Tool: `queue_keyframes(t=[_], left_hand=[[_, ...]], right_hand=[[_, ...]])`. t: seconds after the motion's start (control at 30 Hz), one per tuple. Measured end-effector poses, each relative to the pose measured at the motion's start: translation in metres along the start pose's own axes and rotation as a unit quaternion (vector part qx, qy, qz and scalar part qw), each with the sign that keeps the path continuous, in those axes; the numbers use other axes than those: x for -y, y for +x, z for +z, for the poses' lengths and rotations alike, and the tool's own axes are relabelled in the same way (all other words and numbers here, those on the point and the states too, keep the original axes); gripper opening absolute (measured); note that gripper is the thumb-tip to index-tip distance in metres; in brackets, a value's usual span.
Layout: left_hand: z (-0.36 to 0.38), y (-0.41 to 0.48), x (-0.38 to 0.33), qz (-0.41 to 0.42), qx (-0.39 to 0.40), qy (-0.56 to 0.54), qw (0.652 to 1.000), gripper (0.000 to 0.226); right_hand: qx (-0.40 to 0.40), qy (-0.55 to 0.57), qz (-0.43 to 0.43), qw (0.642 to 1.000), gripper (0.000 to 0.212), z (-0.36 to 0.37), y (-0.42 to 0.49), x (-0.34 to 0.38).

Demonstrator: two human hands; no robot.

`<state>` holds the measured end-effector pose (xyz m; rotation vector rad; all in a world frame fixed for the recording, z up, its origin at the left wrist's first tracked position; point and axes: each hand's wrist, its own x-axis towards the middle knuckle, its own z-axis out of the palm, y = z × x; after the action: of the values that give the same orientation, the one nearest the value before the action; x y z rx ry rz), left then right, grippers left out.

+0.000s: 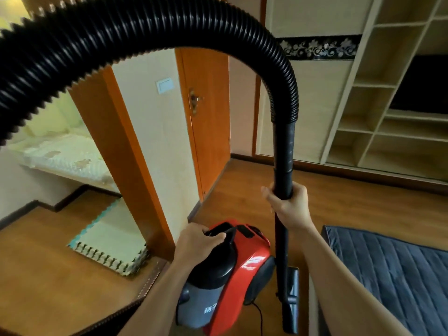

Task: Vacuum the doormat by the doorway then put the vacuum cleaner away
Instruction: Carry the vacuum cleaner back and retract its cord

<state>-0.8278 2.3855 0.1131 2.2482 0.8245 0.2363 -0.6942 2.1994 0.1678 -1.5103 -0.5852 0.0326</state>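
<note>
Red vacuum cleaner [244,270] low centre over the wood floor [242,190], between the foam puzzle mat [109,241] at the doorway on the left and the blue quilted mat [388,270] on the right. White Chinese characters on its grey dust cup [203,309], partly cut off, unreadable. Left hand [198,241]: grip wrapped round the black top handle [225,235]. Right hand [288,204]: grip closed round the upright wand [283,146]. Floor head [292,294] near the quilted mat's edge. Hose [145,27] arcs overhead. Open floor ahead toward the orange door [208,117] and shelving [388,93].
</note>
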Motion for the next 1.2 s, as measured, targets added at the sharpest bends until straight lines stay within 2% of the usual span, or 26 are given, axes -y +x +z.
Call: queue_keyframes(t=[0.27, 0.6, 0.87, 1.03, 1.2], left_hand=[[-0.002, 0.158, -0.028, 0.082, 0.041, 0.021, 0.996, 0.047], [0.031, 0.302, -0.092, 0.127, 0.062, 0.043, 0.989, 0.050], [0.122, 0.419, -0.158, 0.132, 0.095, 0.044, 0.986, 0.053], [0.188, 0.498, -0.223, 0.119, 0.135, 0.035, 0.983, 0.054], [0.230, 0.559, -0.290, 0.140, 0.136, 0.025, 0.980, 0.051]], right_hand=[[-0.050, -0.033, -0.004, 0.998, 0.020, 0.029, 0.129, -0.030], [-0.108, -0.035, -0.019, 0.993, 0.022, -0.006, 0.260, -0.079], [-0.117, -0.053, -0.013, 0.992, 0.022, -0.078, 0.384, -0.156], [-0.127, -0.065, 0.001, 0.990, 0.021, -0.151, 0.471, -0.194], [-0.134, -0.073, 0.000, 0.988, 0.023, -0.209, 0.544, -0.218]])
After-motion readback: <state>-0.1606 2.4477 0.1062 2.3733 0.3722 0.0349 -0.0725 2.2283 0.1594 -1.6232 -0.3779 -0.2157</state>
